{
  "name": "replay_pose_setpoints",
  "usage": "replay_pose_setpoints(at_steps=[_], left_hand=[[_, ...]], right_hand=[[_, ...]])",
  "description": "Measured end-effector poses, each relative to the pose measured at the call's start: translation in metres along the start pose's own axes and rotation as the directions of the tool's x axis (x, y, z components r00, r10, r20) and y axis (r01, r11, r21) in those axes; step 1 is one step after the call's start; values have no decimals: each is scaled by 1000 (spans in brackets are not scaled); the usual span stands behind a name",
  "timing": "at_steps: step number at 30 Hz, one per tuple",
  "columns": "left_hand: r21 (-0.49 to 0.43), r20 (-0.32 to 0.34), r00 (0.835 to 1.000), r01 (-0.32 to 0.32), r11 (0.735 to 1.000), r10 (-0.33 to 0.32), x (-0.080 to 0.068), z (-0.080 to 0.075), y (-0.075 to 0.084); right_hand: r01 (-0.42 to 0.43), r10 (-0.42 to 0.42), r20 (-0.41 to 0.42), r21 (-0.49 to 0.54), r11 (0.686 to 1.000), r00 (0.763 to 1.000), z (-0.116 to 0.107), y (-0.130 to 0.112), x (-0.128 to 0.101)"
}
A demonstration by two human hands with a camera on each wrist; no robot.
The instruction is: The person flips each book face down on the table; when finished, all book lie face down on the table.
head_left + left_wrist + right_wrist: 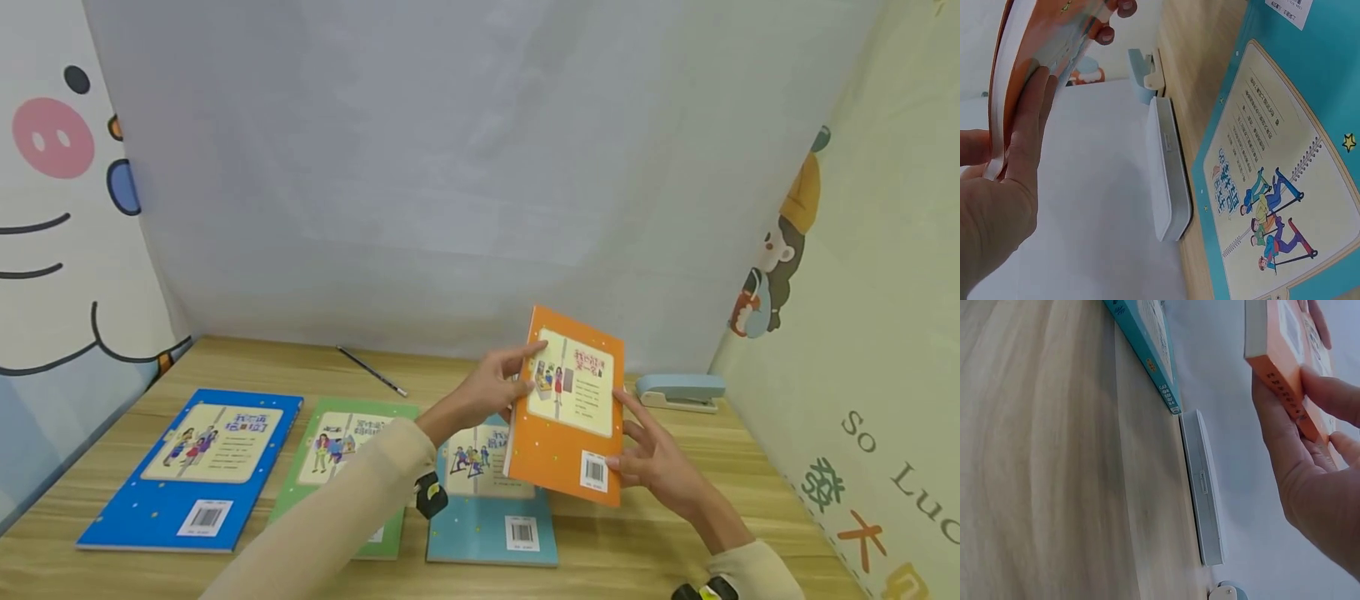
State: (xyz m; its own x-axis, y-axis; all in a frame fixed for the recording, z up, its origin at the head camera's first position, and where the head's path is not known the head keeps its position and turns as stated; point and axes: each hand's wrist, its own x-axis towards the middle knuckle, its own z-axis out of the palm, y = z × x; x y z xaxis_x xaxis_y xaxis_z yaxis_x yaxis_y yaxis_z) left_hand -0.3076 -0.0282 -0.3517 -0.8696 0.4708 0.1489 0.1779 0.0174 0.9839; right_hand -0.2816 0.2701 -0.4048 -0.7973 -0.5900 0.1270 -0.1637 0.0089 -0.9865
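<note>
An orange book is held tilted above the table, its back cover and barcode towards me. My left hand grips its left edge, fingers on the cover. My right hand pinches the lower right edge near the barcode, thumb on the cover. In the left wrist view the left hand clasps the orange book along its page edge. In the right wrist view the right hand holds the orange book by its spine.
Three books lie in a row on the wooden table: blue, green, teal under the held one. A pencil and a light blue stapler lie near the back wall. A flat whitish slab lies beyond the teal book.
</note>
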Motion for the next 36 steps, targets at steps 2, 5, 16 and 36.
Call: replay_pose_setpoints(at_steps=[2,5,16,36], left_hand=[[-1,1,1000,11,1000,-11,2,1,-4],[8,9,1000,22,1000,-23,7,5,-11],[41,-87,987,137,990,-133,26,40,-36],[173,-132,958,274,946,-253,29,104,-64]], right_hand=[[-15,15,-10,-7,1000,1000,-1,1,-2],[-44,44,-25,-9,999,999,-5,2,-7],[-175,175,-10,-36,984,984,-36,1,-36],[-389,398,29,-158,908,917,-80,9,-82]])
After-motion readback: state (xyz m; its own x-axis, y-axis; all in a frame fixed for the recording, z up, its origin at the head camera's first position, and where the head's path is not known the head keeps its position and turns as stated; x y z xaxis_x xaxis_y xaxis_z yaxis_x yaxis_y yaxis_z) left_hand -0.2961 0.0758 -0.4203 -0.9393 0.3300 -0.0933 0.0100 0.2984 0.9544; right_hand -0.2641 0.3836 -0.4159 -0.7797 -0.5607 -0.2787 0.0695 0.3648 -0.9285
